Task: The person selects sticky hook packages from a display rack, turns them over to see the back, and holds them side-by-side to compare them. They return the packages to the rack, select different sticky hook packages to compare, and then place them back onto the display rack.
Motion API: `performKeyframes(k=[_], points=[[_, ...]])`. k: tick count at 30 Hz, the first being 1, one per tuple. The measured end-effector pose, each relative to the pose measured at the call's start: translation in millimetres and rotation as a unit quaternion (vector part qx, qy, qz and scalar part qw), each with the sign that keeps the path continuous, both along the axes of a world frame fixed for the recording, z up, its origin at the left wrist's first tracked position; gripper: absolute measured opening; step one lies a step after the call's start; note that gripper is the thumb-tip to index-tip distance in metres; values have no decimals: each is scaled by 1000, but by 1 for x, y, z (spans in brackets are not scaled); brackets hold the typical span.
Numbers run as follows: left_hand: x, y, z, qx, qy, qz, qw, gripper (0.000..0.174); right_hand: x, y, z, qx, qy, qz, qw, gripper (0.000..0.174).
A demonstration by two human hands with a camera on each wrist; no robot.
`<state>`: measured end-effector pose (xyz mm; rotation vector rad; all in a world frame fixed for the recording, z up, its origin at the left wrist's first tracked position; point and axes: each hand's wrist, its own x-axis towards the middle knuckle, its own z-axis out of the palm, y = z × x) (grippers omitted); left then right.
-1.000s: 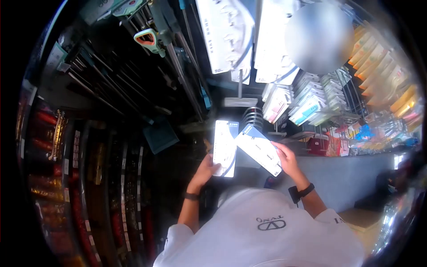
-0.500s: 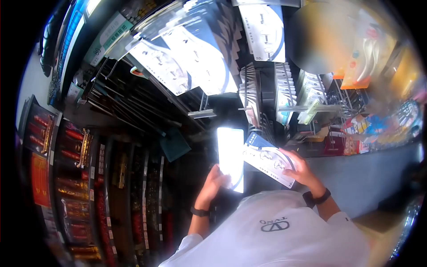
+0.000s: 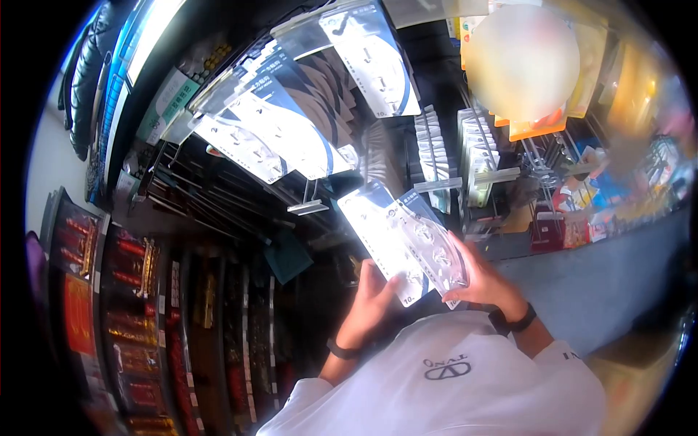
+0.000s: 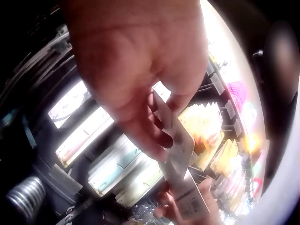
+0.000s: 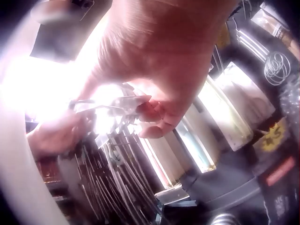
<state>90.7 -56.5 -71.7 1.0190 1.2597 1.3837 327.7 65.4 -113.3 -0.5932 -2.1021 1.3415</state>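
Note:
In the head view, my left hand [image 3: 368, 301] pinches the lower left edge of a white and dark-blue carded pack of hooks [image 3: 384, 240], its thumb on the front. Beside it my right hand [image 3: 483, 280] holds a second carded pack of hooks [image 3: 434, 251] by its lower right edge, clear bumps showing on its face. The two packs tilt the same way, and their edges overlap in this view. Seen edge-on in the left wrist view, a card [image 4: 180, 145] runs out from between the left thumb and fingers. Glare washes out much of the packs in the right wrist view.
Similar packs [image 3: 280, 134] hang in rows on display hooks ahead, with a single one [image 3: 371, 62] higher up. Shelves of red and gold goods [image 3: 131, 320] stand at left. A dark green dustpan-like piece [image 3: 289, 256] hangs near the left hand. Orange packets [image 3: 538, 127] hang at right.
The left hand's pack has tilted from upright and come against the right hand's pack. The right hand's pack has turned steeper. The head view has swung, shifting the racks.

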Motion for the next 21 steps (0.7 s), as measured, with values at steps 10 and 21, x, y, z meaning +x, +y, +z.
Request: performKeyframes(k=[10,21], points=[[-29,-6,-6,-31,98,-76,992,75,-23,-14,-8,28,-78,36,996,115],[-38,-17,1,-73,83,-81,991,62,-29,-5,-17,8,-90,64,994,109]])
